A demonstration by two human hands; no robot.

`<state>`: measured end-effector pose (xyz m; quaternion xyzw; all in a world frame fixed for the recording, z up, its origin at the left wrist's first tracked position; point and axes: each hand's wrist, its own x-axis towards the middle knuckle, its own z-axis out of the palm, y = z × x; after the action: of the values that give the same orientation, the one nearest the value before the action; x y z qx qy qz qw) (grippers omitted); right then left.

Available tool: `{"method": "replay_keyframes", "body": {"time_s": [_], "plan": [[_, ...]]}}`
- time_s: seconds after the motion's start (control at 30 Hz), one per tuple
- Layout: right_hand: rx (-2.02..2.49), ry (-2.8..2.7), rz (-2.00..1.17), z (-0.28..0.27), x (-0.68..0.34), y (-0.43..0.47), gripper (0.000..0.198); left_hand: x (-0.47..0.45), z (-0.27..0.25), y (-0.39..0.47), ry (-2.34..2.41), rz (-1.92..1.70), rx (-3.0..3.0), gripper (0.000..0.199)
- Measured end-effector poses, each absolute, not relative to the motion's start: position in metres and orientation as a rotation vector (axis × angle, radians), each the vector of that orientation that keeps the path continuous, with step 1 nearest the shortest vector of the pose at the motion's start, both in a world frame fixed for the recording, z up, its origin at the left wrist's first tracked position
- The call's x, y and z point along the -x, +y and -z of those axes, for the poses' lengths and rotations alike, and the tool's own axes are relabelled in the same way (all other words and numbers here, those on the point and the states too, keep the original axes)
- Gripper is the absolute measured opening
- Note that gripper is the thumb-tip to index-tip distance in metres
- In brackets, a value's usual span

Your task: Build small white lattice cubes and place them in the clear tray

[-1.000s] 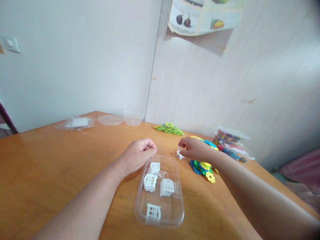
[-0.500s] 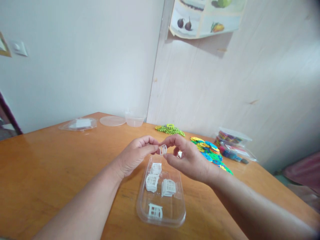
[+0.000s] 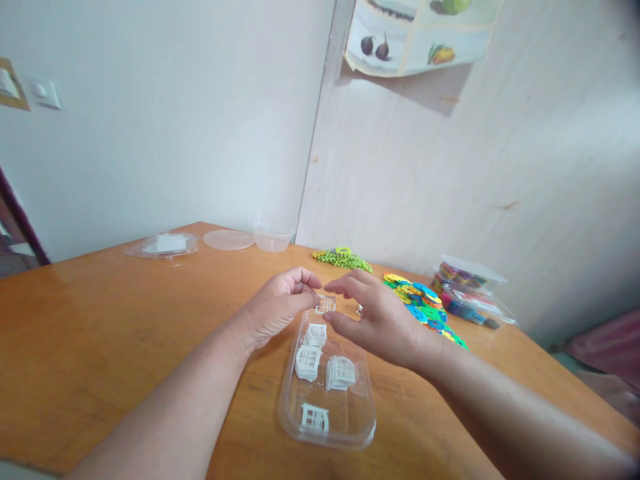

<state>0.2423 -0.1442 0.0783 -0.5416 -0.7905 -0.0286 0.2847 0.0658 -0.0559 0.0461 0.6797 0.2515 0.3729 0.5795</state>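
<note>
My left hand [image 3: 287, 301] is above the far end of a clear plastic tray [image 3: 345, 427], its thumb and fingers pinched on the left edge of a small white lattice piece shaped like an arched toy window [image 3: 326, 305]. Close by on the other side, my right hand [image 3: 373, 317] holds its thumb and forefinger apart around the piece, not gripping it. Inside the tray lie small stacks of similar white pieces [image 3: 307, 362], another stack [image 3: 341, 372] to the right and one group [image 3: 315, 418] at the near end. Partly hidden behind my right fingers is a white bit [image 3: 359, 309].
Along the wall stand a clear tub [image 3: 273, 238], a round lid [image 3: 229, 240] and a clear package [image 3: 167, 244]. Green pieces [image 3: 343, 259] and colourful discs [image 3: 425, 303] lie in heaps beyond my hands. Plastic boxes [image 3: 473, 290] sit at the right.
My right fingers have come off the white window piece and spread slightly. The piece now sits a little lower and flatter at my left fingertips. The whole view has shifted slightly.
</note>
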Motion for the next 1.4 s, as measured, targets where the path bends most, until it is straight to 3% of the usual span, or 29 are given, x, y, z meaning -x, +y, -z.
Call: {"method": "replay_keyframes", "body": {"time_s": [0.4,0.63,0.73,0.87,1.3,1.4], "plan": [[1.665,-2.347,0.109,-0.095,-0.231,-0.148,0.021,-0.066,-0.044,-0.057,0.516,-0.747,-1.622,0.026],[1.703,-2.291,-0.42,-0.098,-0.231,-0.156,0.033,-0.065,-0.05,-0.057,0.632,-0.844,-1.648,0.024],[1.662,-2.417,-0.605,-0.096,-0.224,-0.162,0.023,-0.066,-0.049,-0.054,0.683,-0.894,-1.655,0.021],[1.663,-2.585,-0.745,-0.094,-0.211,-0.166,0.011,-0.067,-0.047,-0.052,0.719,-0.922,-1.686,0.019],[1.597,-2.777,-0.897,-0.084,-0.204,-0.158,0.008,-0.067,-0.044,-0.049,0.69,-0.998,-1.686,0.018],[1.589,-2.763,-1.017,-0.085,-0.205,-0.157,0.016,-0.068,-0.043,-0.049,0.683,-1.01,-1.674,0.016]]}}
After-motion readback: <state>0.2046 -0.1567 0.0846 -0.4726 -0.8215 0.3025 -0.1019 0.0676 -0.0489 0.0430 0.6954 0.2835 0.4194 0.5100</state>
